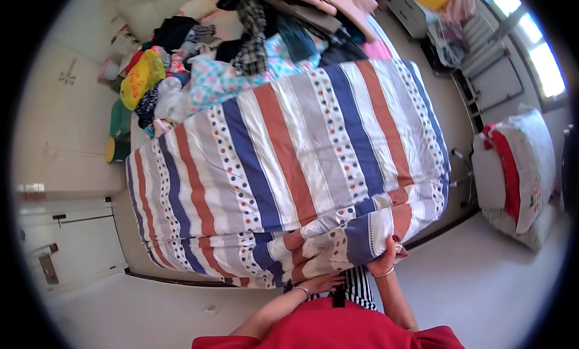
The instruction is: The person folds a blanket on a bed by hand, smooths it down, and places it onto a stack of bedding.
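Observation:
A striped quilt (289, 162) with blue, rust, white, grey and dotted bands lies spread over the bed, its near edge bunched into folds. My right hand (382, 261), with a bracelet at the wrist, grips the near right edge of the quilt, thumb on top. My left hand (321, 284) is low in front of my body, beside the quilt's near edge and over my black-and-white striped trousers (358, 288). Its fingers are partly visible and lie extended, and nothing can be seen in them.
Piled clothes (250, 35) and a yellow bag (142, 79) cover the bed's far end. Folded bedding (525, 168) is stacked on a chair at the right. A white cabinet (409, 12) and a window (534, 38) are at the back right.

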Motion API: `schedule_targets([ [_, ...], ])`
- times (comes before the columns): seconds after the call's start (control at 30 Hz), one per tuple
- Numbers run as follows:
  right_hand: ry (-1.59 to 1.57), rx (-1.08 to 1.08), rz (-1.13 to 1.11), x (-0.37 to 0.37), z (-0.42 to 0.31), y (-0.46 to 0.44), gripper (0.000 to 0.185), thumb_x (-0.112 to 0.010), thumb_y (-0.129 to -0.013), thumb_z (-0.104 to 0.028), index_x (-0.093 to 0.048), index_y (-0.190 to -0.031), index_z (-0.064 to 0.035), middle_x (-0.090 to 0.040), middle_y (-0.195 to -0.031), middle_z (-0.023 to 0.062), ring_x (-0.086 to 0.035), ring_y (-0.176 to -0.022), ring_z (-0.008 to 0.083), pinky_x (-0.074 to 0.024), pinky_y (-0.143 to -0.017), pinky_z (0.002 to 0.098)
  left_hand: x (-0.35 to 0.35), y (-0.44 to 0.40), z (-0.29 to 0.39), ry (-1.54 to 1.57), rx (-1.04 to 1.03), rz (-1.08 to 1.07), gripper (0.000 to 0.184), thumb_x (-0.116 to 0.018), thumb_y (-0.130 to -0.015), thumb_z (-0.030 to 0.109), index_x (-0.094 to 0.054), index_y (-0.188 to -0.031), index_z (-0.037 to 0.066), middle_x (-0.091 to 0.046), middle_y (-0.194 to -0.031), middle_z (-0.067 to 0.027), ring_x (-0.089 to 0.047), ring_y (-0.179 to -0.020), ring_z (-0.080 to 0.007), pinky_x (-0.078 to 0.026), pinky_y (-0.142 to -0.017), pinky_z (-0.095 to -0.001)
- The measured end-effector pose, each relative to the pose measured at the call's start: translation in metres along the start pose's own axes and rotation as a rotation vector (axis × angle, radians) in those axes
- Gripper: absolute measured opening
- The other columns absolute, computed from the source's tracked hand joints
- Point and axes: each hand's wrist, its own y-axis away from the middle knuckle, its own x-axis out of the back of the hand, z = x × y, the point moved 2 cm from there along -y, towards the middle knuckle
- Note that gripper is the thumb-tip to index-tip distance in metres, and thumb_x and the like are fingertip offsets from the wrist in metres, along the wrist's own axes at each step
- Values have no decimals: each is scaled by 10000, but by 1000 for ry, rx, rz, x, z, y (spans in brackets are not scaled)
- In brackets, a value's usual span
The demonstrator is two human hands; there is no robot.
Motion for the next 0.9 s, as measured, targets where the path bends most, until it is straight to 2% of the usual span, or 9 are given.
schedule_targets([
  [0.03,17,-15,-36,-7,-3,-14,531,-564,-879,-390,-479,-1314,-99,-547,-1281,93,-522,-1166,278,-384,-1024,444,14,-7,-10,-271,-328,-28,585,-458,-939,441,-329,-1410,119,-365,-1454,-94,-315,-1336,-289,-293,-1084,-446],
  [0.07,134,-35,-65,-11,-6,-32,522,-574,-876,-373,-483,-1306,-92,-555,-1264,90,-529,-1154,271,-389,-1018,431,13,-10,7,615,-342,-148,521,-437,-942,356,-377,-1366,58,-374,-1432,-124,-349,-1305,-318,-305,-1074,-487],
  [0.13,248,-117,-124,-31,-13,-54,489,-607,-865,-307,-499,-1276,-66,-580,-1215,76,-549,-1112,245,-402,-994,382,17,9,44,1222,-543,423,449,-426,-947,339,-445,-1315,83,-434,-1386,-123,-412,-1262,-330,-347,-1044,-507],
  [0.3,388,-80,46,25,-41,-117,431,-680,-822,-266,-555,-1181,-64,-622,-1114,48,-584,-1019,210,-432,-944,357,77,40,29,1635,-944,864,488,-489,-831,388,-540,-1201,75,-546,-1251,-107,-513,-1149,-307,-423,-960,-489],
  [0.4,190,11,106,33,-64,-134,249,-680,-826,-318,-639,-1015,-161,-640,-1049,-10,-590,-1004,188,-435,-943,378,71,66,34,1606,-1166,741,559,-486,-842,462,-515,-1242,71,-508,-1308,-111,-470,-1204,-331,-354,-1015,-524],
  [0.57,80,60,93,14,-73,-127,267,-661,-839,-355,-638,-1032,-173,-635,-1060,-18,-575,-1045,195,-430,-972,396,67,83,26,1642,-1007,1020,696,-493,-835,590,-436,-1344,118,-413,-1407,-114,-387,-1284,-340,-266,-1067,-536],
  [0.63,204,110,-11,-24,-72,-99,345,-632,-854,-389,-608,-1111,-161,-621,-1105,-4,-568,-1066,212,-429,-980,410,91,81,-5,1561,-613,1280,620,-519,-834,565,-498,-1281,136,-490,-1334,-106,-421,-1255,-327,-275,-1059,-537],
  [0.73,271,185,-107,-39,-73,-66,392,-569,-891,-405,-571,-1179,-139,-602,-1152,15,-562,-1084,226,-425,-982,411,109,94,-19,1433,-982,920,375,-469,-907,412,-582,-1114,121,-609,-1147,-91,-551,-1106,-311,-420,-969,-481],
  [0.9,336,191,-122,-58,-89,-7,225,-523,-932,-331,-624,-957,-131,-638,-1004,14,-588,-987,188,-461,-889,378,84,105,-24,1483,-765,724,639,-424,-866,586,-478,-1305,125,-486,-1348,-133,-430,-1258,-371,-295,-1050,-582],
])
